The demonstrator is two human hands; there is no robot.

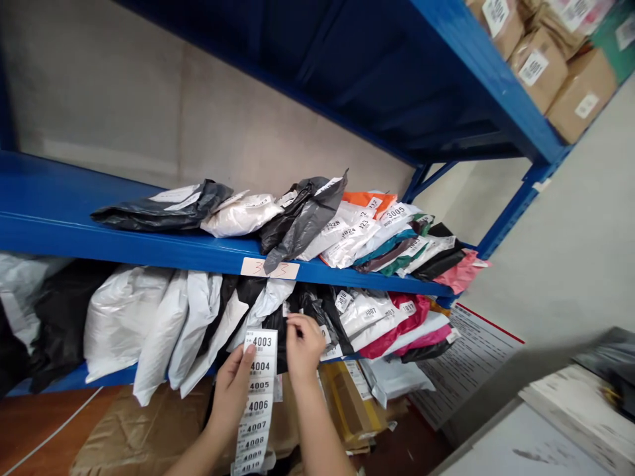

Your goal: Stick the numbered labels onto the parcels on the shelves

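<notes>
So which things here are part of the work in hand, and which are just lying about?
In hand: label strip, held in the left hand; black parcel, touched by the right hand.
Lying about: upper-shelf parcels; cardboard boxes up top; printed sheet by the wall.

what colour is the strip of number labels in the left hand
The strip is white with black numbers, head view.

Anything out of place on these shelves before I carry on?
Yes. On the middle shelf a grey mailer droops over the front edge and covers part of the handwritten shelf tag. At the right end a pink parcel overhangs the edge.
</notes>
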